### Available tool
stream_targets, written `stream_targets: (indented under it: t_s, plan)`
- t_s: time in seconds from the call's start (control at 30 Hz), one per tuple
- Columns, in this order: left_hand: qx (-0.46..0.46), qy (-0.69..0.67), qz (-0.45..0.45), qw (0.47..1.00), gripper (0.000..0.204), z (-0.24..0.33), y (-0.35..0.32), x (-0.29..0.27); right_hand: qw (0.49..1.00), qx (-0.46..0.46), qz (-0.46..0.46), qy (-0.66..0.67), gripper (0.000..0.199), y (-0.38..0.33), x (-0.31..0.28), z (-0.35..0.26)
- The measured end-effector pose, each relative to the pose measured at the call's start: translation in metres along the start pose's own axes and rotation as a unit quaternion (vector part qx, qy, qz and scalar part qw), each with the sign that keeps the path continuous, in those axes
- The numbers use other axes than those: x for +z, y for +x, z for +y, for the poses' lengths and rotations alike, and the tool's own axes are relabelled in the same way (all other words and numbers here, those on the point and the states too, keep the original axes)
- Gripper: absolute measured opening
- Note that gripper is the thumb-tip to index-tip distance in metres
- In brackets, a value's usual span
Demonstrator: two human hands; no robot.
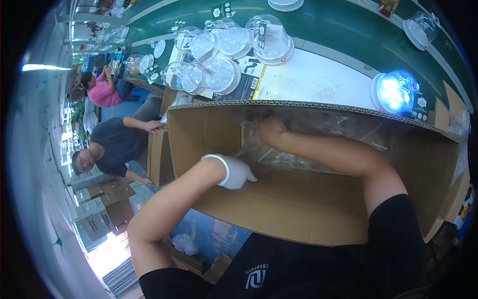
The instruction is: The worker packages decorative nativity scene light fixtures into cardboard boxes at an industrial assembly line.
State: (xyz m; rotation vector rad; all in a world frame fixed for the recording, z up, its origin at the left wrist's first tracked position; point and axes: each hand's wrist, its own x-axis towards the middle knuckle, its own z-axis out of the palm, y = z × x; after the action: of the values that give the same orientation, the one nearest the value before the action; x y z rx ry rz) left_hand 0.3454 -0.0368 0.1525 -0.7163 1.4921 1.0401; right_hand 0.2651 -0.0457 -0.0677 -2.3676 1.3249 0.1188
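A large open cardboard box (298, 199) lies in front of me, and both my arms reach into it. Clear plastic bagging (318, 144) lines its far inner side and spreads over the bottom. My left hand (234, 172), in a white glove, is inside the box beside the plastic. Its thumb sticks out and its other fingers are partly hidden. Farther in, my bare right hand (271, 130) is at the plastic near the far left corner, fingers curled on a fold of it. Any contents under the plastic cannot be made out.
Beyond the box runs a green bench (328, 25) with a white board (308, 79). Several clear dome lamps (271, 42) stand there; one lit lamp (396, 92) glows at right. At left, a person in dark grey (119, 144) holds a cardboard carton (159, 157). Stacked cartons (102, 212) stand behind.
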Motion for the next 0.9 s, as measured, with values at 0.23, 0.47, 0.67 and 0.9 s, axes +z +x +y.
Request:
stream_targets:
  t_s: [0.23,0.47,0.67,0.9]
  plan:
    - [-0.11,0.048,0.159,0.98,0.051,-0.004,-0.02,-0.058,0.976,-0.199,-0.038,-0.081,0.063,-0.023,0.016,0.001]
    - [-0.026,0.106,0.219,0.97,0.065,-0.041,0.054,-0.004,0.965,0.023,-0.051,0.257,0.084,-0.003,0.003,0.005]
    - [-0.111,0.101,0.041,0.988,0.048,-0.048,0.079,-0.002,0.909,-0.027,0.063,0.411,0.104,-0.003,0.019,0.014]
    - [-0.114,0.148,-0.002,0.982,0.034,-0.025,0.06,-0.002,0.71,0.052,-0.004,0.702,0.09,-0.008,0.025,-0.008]
